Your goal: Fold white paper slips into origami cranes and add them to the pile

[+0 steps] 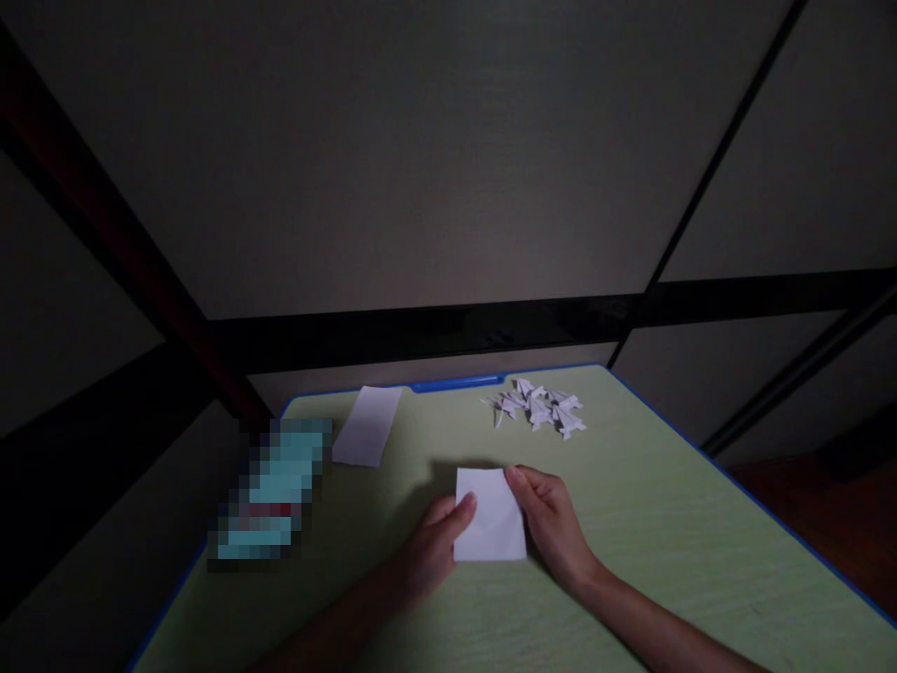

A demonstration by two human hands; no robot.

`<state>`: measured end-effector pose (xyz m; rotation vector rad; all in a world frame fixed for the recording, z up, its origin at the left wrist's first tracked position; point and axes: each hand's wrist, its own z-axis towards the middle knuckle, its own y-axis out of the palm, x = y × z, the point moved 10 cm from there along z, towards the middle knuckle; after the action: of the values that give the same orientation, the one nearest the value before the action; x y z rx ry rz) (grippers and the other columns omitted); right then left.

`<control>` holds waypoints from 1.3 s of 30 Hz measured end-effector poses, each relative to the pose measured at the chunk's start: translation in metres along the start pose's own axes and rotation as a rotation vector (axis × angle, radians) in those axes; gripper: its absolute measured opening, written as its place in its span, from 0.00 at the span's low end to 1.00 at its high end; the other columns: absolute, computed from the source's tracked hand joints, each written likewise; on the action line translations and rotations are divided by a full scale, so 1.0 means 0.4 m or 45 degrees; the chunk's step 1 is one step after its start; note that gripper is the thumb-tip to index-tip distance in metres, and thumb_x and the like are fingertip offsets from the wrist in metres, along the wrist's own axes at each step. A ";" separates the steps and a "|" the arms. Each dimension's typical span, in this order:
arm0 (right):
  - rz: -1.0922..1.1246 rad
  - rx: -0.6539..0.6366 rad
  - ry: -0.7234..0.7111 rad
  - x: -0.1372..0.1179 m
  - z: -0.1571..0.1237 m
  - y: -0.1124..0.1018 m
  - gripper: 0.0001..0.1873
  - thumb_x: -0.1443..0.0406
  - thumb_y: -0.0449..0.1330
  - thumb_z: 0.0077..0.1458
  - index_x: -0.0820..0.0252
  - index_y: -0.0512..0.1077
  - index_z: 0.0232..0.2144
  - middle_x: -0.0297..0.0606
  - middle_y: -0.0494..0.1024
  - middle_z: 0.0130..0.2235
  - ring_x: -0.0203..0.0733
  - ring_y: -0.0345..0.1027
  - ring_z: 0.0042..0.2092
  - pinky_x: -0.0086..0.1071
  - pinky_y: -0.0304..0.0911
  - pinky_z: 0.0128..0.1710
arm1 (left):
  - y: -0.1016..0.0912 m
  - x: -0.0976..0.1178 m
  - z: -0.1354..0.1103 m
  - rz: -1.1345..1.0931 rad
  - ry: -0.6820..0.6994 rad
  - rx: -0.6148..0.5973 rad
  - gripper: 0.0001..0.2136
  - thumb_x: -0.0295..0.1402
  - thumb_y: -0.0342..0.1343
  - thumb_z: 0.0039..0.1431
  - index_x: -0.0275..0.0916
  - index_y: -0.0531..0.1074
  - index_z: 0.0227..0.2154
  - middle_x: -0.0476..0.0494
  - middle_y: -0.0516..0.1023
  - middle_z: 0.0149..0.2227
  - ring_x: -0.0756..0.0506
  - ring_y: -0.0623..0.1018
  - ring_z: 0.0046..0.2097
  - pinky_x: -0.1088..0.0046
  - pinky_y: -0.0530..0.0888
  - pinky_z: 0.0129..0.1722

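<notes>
A small white sheet of paper (491, 523) lies on the light green table (665, 523) in front of me. My left hand (431, 551) pinches its left edge, thumb on top of the paper. My right hand (553, 523) grips its right edge, fingers curled along the side with the thumb near the top corner. Both hands rest low on the table top.
A pile of several folded white paper figures (539, 408) lies at the far right of the table. A stack of white paper (368, 425) sits at the far left, beside a blurred teal object (270, 495). The table has a blue rim (455, 381); dark walls stand behind.
</notes>
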<state>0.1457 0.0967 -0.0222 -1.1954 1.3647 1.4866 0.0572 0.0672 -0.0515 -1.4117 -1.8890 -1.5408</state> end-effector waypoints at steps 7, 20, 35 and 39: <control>-0.100 -0.300 -0.004 -0.011 0.003 0.059 0.18 0.55 0.54 0.47 0.66 0.69 0.22 0.33 0.65 0.22 0.33 0.56 0.26 0.26 0.53 0.25 | -0.042 0.032 0.002 -0.107 0.033 0.148 0.12 0.35 0.58 0.43 0.31 0.71 0.29 0.42 0.77 0.25 0.42 0.75 0.34 0.70 0.68 0.34; -0.109 -0.245 0.002 0.008 0.002 0.043 0.21 0.53 0.54 0.47 0.67 0.70 0.21 0.33 0.65 0.20 0.34 0.56 0.25 0.26 0.53 0.24 | -0.034 0.015 -0.007 -0.176 -0.055 0.190 0.08 0.32 0.55 0.47 0.31 0.71 0.30 0.40 0.77 0.27 0.42 0.76 0.36 0.68 0.69 0.37; -0.082 -0.363 0.050 0.005 0.005 0.064 0.17 0.55 0.58 0.43 0.66 0.69 0.24 0.29 0.62 0.18 0.30 0.53 0.22 0.25 0.49 0.23 | -0.061 0.020 0.027 -0.285 0.028 0.161 0.06 0.31 0.54 0.49 0.32 0.70 0.28 0.39 0.77 0.27 0.41 0.74 0.40 0.67 0.68 0.42; -0.072 -0.336 0.021 -0.002 0.001 0.060 0.19 0.53 0.58 0.43 0.67 0.68 0.23 0.30 0.64 0.19 0.30 0.53 0.22 0.25 0.48 0.23 | -0.053 0.022 0.019 -0.283 0.006 0.170 0.07 0.30 0.52 0.51 0.31 0.70 0.31 0.40 0.77 0.26 0.42 0.75 0.40 0.68 0.68 0.42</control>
<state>0.1229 0.0941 -0.0151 -1.4001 1.1598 1.6565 0.0381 0.0797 -0.0596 -1.1735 -2.1633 -1.4781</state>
